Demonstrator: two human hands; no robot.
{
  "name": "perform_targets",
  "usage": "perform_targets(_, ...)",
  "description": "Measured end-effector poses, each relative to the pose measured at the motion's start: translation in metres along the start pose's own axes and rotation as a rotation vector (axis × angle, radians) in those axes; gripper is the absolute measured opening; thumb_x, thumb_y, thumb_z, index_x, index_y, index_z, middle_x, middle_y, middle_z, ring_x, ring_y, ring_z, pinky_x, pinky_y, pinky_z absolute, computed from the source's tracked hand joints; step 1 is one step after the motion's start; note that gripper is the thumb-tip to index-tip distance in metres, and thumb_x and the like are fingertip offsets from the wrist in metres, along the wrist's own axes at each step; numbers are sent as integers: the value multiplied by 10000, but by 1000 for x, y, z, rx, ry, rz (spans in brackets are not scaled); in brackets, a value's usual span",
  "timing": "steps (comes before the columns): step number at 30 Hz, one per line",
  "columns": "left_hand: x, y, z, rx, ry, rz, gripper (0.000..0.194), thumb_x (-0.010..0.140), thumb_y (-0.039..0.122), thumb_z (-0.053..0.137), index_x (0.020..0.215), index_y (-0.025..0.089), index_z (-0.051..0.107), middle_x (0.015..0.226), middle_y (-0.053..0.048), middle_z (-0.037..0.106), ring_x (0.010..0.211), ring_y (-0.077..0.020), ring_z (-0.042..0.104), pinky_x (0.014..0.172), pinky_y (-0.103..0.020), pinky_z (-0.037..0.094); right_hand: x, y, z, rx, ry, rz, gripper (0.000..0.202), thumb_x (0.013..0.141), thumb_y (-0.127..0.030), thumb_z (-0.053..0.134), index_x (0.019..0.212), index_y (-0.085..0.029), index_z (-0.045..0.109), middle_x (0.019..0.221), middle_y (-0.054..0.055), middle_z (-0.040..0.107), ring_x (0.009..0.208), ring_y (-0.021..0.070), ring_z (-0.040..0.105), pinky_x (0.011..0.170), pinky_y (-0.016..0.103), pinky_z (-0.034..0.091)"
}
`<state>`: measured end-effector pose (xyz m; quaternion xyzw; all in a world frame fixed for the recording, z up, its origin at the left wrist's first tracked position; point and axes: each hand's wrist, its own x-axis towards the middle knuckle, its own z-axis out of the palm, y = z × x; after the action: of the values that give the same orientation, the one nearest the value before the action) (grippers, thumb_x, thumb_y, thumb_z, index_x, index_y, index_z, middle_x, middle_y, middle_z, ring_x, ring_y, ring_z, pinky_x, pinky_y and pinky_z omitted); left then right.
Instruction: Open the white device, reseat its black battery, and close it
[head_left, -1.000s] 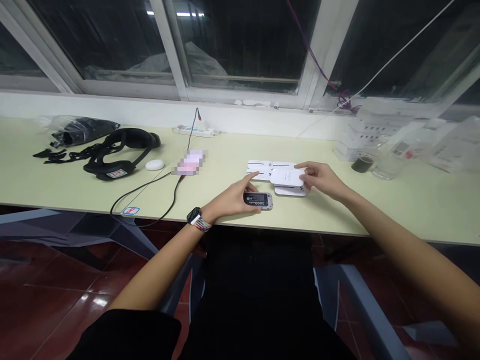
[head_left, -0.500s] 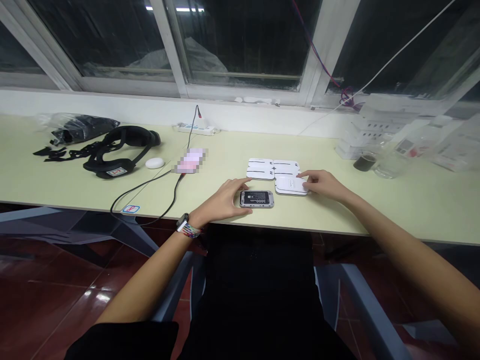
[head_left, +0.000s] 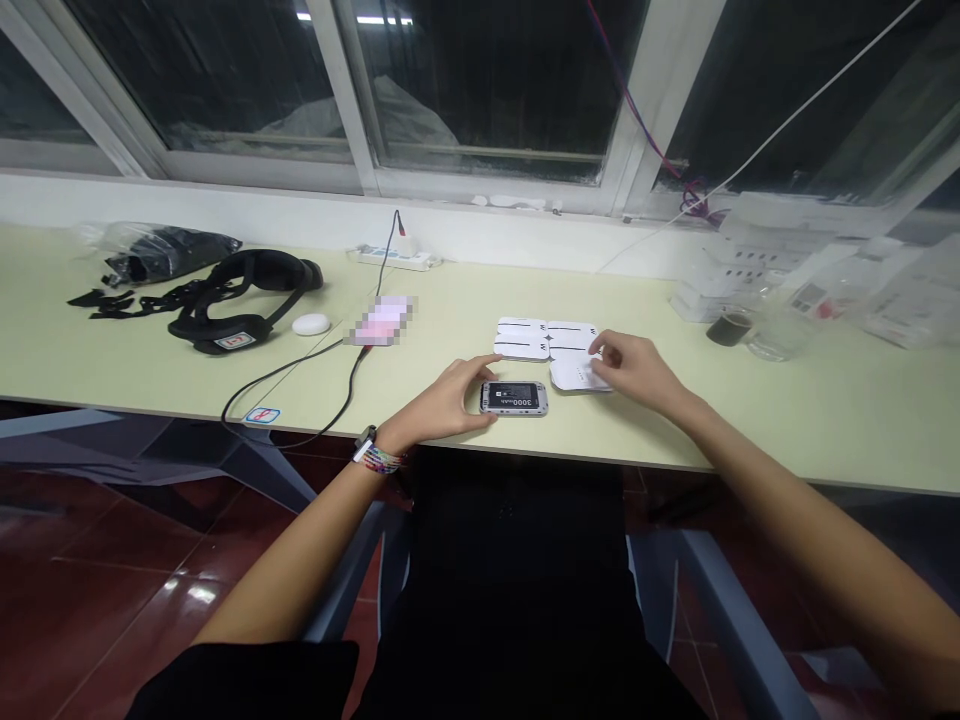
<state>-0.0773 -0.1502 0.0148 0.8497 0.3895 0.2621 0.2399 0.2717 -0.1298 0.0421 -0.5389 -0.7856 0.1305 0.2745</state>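
A small grey electronic device (head_left: 514, 398) lies on the table with its back off, showing a black battery printed "3000mAh". My left hand (head_left: 450, 400) curves around the device's left end, thumb at the near edge and fingers behind. White back covers with dark lines (head_left: 523, 339) lie side by side beyond the device. In front of the right-hand cover is another white cover (head_left: 574, 374), its plain outer face up with small marks. My right hand (head_left: 630, 370) pinches at its right end, thumb and index curled close together; the exact contact is hidden.
Left of my hands are a black headset (head_left: 247, 300), a white oval case (head_left: 310, 325), a blurred-out phone (head_left: 381, 320) and a black cable (head_left: 270, 375). A cup of dark liquid (head_left: 729, 327) and a clear bottle (head_left: 795, 310) stand right. The table's front edge is close.
The white cover near my right hand showed a recessed face with a label; a plain face with small marks now shows. My right hand has shifted slightly left, its fingers more curled. My left hand stays.
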Motion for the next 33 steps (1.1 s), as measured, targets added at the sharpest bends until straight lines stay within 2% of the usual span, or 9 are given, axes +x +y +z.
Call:
perform_targets(4, 0, -1, 1, 10, 5, 18, 857, 890, 327, 771, 1662, 266, 403, 1416, -107, 681, 1397, -337, 570, 1230, -542, 439, 3, -40, 18, -100, -136, -393, 124, 949, -280, 634, 998, -202, 717, 992, 87, 707, 902, 250, 635, 746, 359, 456)
perform_targets(6, 0, -1, 1, 9, 7, 23, 856, 894, 331, 772, 1664, 278, 400, 1418, -102, 683, 1402, -338, 567, 1229, -539, 441, 6, -45, 19, -144, -176, -480, 160, 946, -315, 683, 1051, -210, 744, 1091, 117, 710, 1042, 299, 638, 821, 393, 488)
perform_targets(10, 0, -1, 1, 21, 6, 24, 854, 885, 331, 776, 1657, 264, 418, 1400, -118, 691, 1384, -351, 581, 1218, -548, 445, 8, -25, 7, -154, -209, -346, 234, 942, -382, 737, 1115, -230, 783, 1172, 126, 719, 1109, 328, 663, 881, 435, 532)
perform_targets(14, 1, -2, 1, 24, 7, 18, 862, 884, 331, 781, 1664, 272, 419, 1395, -116, 694, 1382, -352, 580, 1214, -548, 448, 2, -6, 3, -150, -196, -290, 284, 1020, -437, 666, 1166, -235, 803, 1203, 126, 725, 1074, 309, 687, 881, 442, 551)
perform_targets(22, 1, 0, 1, 32, -4, 27, 858, 897, 346, 770, 1668, 253, 405, 1399, -127, 693, 1385, -355, 572, 1212, -559, 444, 2, -5, 13, -209, -145, -287, 304, 1056, -471, 638, 1162, -232, 793, 1210, 130, 715, 1096, 317, 675, 869, 440, 542)
perform_targets(26, 0, 1, 1, 23, 2, 24, 856, 895, 349, 772, 1664, 252, 407, 1398, -129, 695, 1380, -358, 578, 1208, -566, 448, 0, -18, 17, -188, -65, -313, 254, 1025, -410, 674, 1159, -216, 769, 1188, 138, 697, 1097, 320, 656, 845, 417, 524)
perform_targets(28, 0, 1, 1, 14, 7, 20, 861, 885, 338, 778, 1659, 265, 408, 1389, -121, 696, 1375, -355, 586, 1212, -568, 447, 0, -34, 23, -113, -83, -341, 209, 1033, -340, 635, 1142, -215, 762, 1141, 120, 695, 1039, 289, 656, 817, 387, 501)
perform_targets(31, 0, -1, 1, 4, 8, 4, 871, 880, 337, 788, 1659, 277, 401, 1383, -115, 684, 1386, -345, 590, 1226, -555, 444, 7, -62, 36, 0, -296, -429, 186, 1027, -222, 571, 1045, -222, 757, 1014, 64, 687, 887, 215, 633, 769, 337, 448)
perform_targets(33, 0, -1, 1, -3, 7, -7, 877, 883, 349, 795, 1662, 285, 395, 1422, -121, 664, 1397, -343, 589, 1220, -542, 458, 17, -78, 46, 9, -385, -473, 161, 996, -175, 566, 991, -213, 722, 986, 46, 674, 819, 184, 595, 718, 313, 400)
